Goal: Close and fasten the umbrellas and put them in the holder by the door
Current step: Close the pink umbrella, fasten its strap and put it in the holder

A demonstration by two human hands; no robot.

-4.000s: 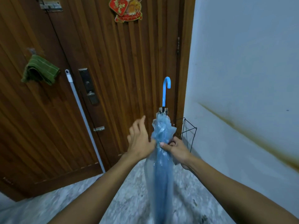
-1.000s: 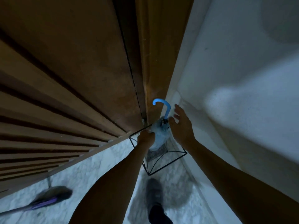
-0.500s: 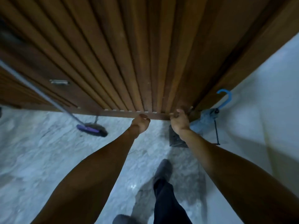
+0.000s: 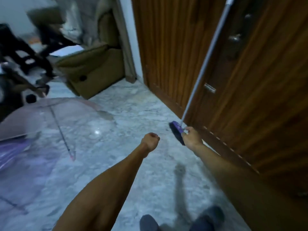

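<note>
The open pink umbrella (image 4: 50,117) lies on the floor (image 4: 133,110) far to your left, shaft running toward you. Your left hand (image 4: 150,141), an empty fist, is nearer; your right hand (image 4: 191,138) hangs loosely curled, holding nothing.

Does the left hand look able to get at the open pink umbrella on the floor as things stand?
Probably yes. The left hand is fisted and holds nothing, and only bare floor lies between it and the pink umbrella; a bend and some reaching to the left look needed.
</note>
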